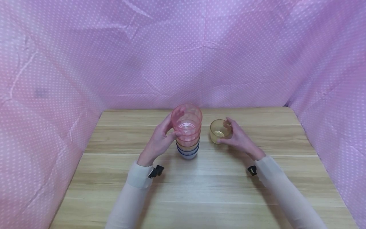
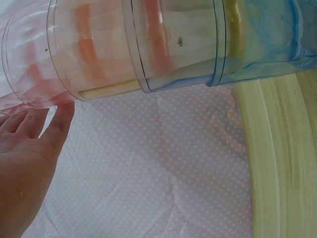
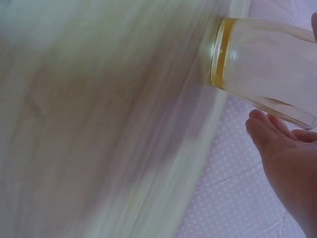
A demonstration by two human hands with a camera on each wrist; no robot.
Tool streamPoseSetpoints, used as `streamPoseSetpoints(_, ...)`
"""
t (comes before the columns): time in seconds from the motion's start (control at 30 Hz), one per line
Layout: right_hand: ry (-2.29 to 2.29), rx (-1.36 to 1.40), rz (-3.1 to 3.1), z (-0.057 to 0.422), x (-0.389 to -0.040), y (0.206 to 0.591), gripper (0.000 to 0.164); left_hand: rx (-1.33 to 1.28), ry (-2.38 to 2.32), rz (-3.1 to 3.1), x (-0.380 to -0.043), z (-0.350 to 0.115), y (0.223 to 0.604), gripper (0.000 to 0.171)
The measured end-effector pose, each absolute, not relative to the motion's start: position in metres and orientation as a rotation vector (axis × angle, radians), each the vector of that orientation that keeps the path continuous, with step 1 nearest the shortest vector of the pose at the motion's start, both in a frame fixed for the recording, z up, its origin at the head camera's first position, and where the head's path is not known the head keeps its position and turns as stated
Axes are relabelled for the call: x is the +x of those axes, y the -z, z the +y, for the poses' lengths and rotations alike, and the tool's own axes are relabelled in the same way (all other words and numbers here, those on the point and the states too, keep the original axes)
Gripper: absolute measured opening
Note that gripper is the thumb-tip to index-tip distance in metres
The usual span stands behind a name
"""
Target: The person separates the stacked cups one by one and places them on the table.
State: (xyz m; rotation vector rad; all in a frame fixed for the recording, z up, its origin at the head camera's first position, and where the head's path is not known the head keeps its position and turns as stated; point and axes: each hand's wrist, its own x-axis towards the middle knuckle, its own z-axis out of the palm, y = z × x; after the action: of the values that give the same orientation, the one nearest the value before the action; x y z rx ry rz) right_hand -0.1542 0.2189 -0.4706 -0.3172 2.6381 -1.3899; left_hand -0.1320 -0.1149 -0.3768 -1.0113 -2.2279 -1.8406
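Note:
A tall stack of clear tinted cups stands upright near the middle of the table. Pink cups are at the top, an amber band shows below them, and blue-rimmed cups form the bottom. My left hand grips the upper pink part, thumb on the near side and fingers around the far left; in the left wrist view its fingertips touch the pink wall. To the right of the stack, my right hand holds a single yellow cup upright between thumb and fingers. Its thick yellow base is at the tabletop.
The wooden table ends at a back edge just behind the cups. Pink dotted cloth hangs behind it and along both sides. A small black device sits at the left cuff, another at the right.

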Motion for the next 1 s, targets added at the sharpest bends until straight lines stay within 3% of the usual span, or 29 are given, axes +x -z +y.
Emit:
streamPoseSetpoints(0.13, 1.419, -0.302, 2.643, 0.221, -0.149, 0.465, 0.109, -1.006, 1.838, -2.230, -0.131, -0.114, 0.377, 0.090)
streamPoseSetpoints(0.5, 1.848, -0.284, 2.667, 0.211, -0.125, 0.434, 0.063, -0.951, 1.843, -2.253, -0.129, -0.114, 0.378, 0.089)
streamPoseSetpoints(0.77, 2.136, -0.344, 2.612, 0.193, -0.111, 0.408, 0.046, -0.945, 1.848, -2.237, -0.128, -0.113, 0.381, 0.091)
streamPoseSetpoints(1.0, 2.255, -0.685, 2.613, 0.165, -0.104, 0.381, 0.046, -0.902, 1.841, -2.265, -0.126, -0.113, 0.381, 0.094)
